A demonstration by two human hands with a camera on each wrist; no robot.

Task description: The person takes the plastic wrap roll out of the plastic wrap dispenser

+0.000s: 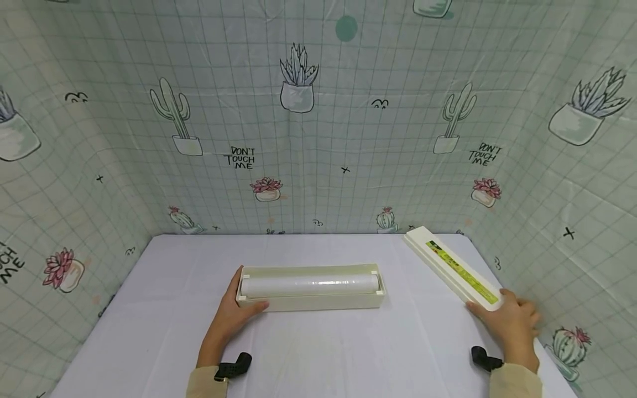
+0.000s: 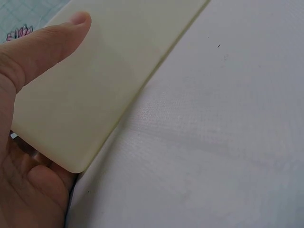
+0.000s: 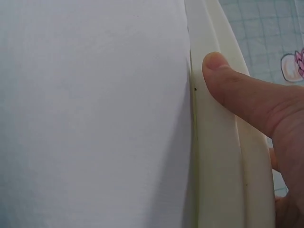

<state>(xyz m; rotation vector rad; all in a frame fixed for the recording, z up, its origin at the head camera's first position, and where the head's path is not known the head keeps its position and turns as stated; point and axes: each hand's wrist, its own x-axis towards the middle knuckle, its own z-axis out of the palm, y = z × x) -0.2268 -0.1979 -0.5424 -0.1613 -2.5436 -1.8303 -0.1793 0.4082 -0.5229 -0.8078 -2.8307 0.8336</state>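
Head view shows me the left hand (image 1: 234,313) gripping the left end of the box (image 1: 318,304) on the table (image 1: 348,354), roll (image 1: 308,286) inside, and the right hand (image 1: 515,325) holding the lid (image 1: 455,270) by its near end at right, so I judge uncovering done, nothing drawn out yet.

Soft, even light leaves glare on the white roll (image 1: 309,286), while the 2 wrist views look dimmer.

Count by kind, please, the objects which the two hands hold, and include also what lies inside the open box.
Open box: 1
White roll: 1
Lid with a yellow-green label: 1
Total: 3
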